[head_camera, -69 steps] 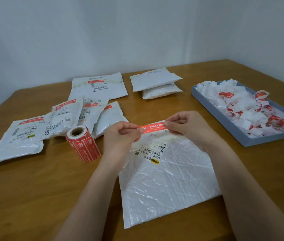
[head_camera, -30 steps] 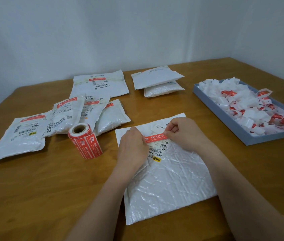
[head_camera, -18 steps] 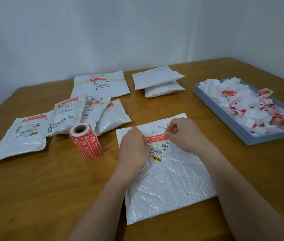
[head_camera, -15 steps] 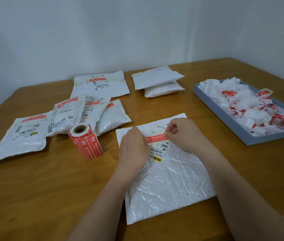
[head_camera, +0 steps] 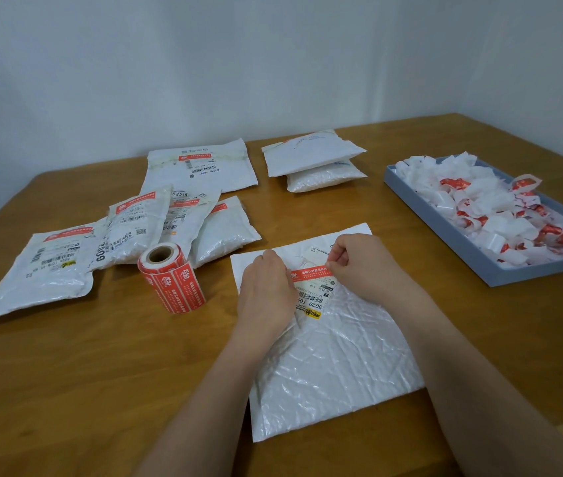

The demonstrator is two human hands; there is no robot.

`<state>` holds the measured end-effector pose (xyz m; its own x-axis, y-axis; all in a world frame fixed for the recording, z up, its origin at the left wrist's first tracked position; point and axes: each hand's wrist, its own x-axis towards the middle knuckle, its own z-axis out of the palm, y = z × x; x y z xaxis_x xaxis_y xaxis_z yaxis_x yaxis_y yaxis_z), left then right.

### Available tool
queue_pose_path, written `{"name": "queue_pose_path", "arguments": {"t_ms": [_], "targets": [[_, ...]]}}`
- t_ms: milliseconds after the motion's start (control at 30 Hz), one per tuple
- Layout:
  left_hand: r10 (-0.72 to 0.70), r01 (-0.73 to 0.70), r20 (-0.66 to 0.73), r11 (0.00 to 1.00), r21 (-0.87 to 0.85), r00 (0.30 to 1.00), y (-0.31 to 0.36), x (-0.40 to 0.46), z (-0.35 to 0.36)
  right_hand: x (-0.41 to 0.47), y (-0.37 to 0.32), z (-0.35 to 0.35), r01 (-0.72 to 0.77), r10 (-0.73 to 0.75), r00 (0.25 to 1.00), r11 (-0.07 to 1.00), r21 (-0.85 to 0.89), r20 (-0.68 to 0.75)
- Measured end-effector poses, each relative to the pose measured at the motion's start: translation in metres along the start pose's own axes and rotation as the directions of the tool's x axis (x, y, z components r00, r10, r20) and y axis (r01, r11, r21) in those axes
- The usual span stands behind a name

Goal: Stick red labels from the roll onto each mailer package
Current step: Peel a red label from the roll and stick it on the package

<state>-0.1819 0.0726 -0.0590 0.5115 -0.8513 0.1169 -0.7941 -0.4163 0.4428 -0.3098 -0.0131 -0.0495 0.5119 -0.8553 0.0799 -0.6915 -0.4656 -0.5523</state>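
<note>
While both hands, L [head_camera: 266, 290] & R [head_camera: 362, 266], pinched the red label's [head_camera: 311, 273] ends to keep it taut, it lay on the mailer [head_camera: 328, 356], just right of the roll [head_camera: 170, 280], prob. for straight sticking.

Wooden table [head_camera: 84, 373]; plain white walls [head_camera: 204, 63] behind.
</note>
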Motion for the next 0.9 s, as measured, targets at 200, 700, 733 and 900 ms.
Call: {"name": "queue_pose_path", "arguments": {"t_ms": [200, 700, 733, 900], "targets": [[-0.003, 0.003, -0.006, 0.998, -0.060, 1.000, -0.0010, -0.0009, 0.0003, -0.0003, -0.0001, 0.0004, 0.005, -0.005, 1.000, 1.000, -0.001, -0.010], [-0.018, 0.010, -0.040, 0.982, -0.188, 0.999, -0.0042, -0.0017, -0.0055, -0.0025, 0.0004, -0.0042, -0.037, 0.033, 0.998, 0.995, -0.089, -0.047], [-0.020, 0.012, -0.042, 0.980, -0.197, 0.999, -0.0043, -0.0019, -0.0053, -0.0022, 0.0007, -0.0045, -0.032, 0.028, 0.999, 0.996, -0.088, -0.041], [0.006, -0.014, -0.044, 0.980, -0.199, 0.999, -0.0061, -0.0012, -0.0044, 0.0000, 0.0027, -0.0049, -0.028, 0.025, 0.999, 0.997, -0.066, -0.042]]}}
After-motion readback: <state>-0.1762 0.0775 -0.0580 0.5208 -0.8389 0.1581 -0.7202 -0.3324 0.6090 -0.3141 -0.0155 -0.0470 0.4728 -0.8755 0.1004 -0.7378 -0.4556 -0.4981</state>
